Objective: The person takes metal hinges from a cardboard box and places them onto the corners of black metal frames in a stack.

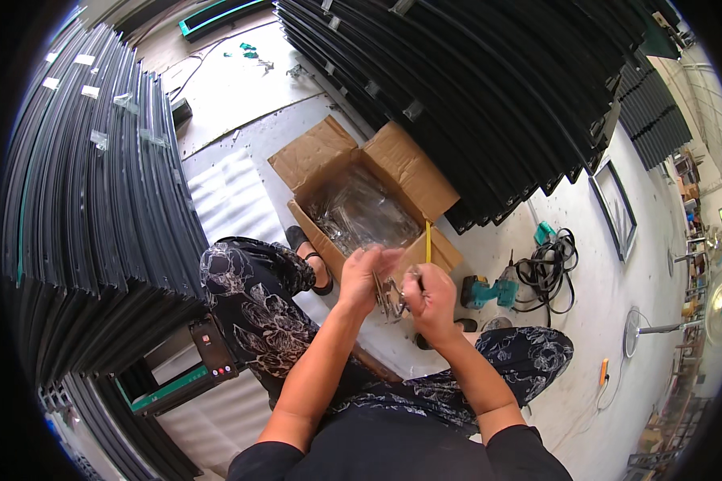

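My left hand (363, 279) is closed around several small shiny metal pieces (391, 303), which hang below its fingers toward the right hand. Close beside it, my right hand (430, 298) is curled shut at the right end of these pieces; what lies inside its fingers is hidden. Just beyond both hands stands an open cardboard box (407, 178) with its flaps folded out. Inside it, a clear plastic bag (365, 210) covers what look like metal parts. A narrow yellow strip (428, 242) stands against the box's near right flap.
Tall stacks of black frames rise at the left (104, 184) and the far right (473, 88). A teal cordless drill (489, 292) and a coiled black cable (555, 268) lie right of the box. Farther right are a single frame (615, 210) and a fan (634, 332).
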### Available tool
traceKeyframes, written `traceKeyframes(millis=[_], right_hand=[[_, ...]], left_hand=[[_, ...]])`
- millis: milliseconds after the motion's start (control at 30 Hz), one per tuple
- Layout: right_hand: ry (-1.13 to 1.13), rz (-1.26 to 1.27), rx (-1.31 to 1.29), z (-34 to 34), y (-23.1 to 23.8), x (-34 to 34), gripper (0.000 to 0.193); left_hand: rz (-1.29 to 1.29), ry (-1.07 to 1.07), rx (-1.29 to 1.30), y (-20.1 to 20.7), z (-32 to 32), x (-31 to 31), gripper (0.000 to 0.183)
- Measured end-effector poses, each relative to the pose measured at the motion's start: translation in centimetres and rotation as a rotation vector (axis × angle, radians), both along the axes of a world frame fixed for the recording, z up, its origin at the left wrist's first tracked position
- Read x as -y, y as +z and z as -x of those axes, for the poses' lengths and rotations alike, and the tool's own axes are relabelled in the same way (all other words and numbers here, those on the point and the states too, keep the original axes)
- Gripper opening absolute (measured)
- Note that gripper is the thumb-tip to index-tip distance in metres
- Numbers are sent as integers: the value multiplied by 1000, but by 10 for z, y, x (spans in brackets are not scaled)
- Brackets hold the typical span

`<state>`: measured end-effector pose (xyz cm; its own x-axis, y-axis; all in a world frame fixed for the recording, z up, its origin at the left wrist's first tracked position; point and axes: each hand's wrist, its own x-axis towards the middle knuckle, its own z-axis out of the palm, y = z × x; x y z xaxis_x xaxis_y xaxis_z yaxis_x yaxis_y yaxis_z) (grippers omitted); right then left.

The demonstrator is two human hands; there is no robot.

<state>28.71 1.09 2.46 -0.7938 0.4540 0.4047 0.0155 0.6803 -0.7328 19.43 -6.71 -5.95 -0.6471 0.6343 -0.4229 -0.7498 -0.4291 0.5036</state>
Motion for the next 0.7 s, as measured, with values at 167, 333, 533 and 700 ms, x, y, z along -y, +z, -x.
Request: traceKeyframes(millis=[167, 333, 533, 700], right_hand=[[-101, -75, -212, -7, 11, -7, 13], [-346, 747, -282, -10, 19, -34, 20], [-306, 1220, -459, -2, 25, -49, 16], [-61, 1306, -578, -5, 58, -62, 16]], left_hand=[[54, 89, 70, -10, 1, 0, 16], [-175, 79, 56, 21, 1, -2, 35], [-191, -78, -332, 93, -41, -13, 33], [-56, -71, -759, 150, -45, -20, 27]])
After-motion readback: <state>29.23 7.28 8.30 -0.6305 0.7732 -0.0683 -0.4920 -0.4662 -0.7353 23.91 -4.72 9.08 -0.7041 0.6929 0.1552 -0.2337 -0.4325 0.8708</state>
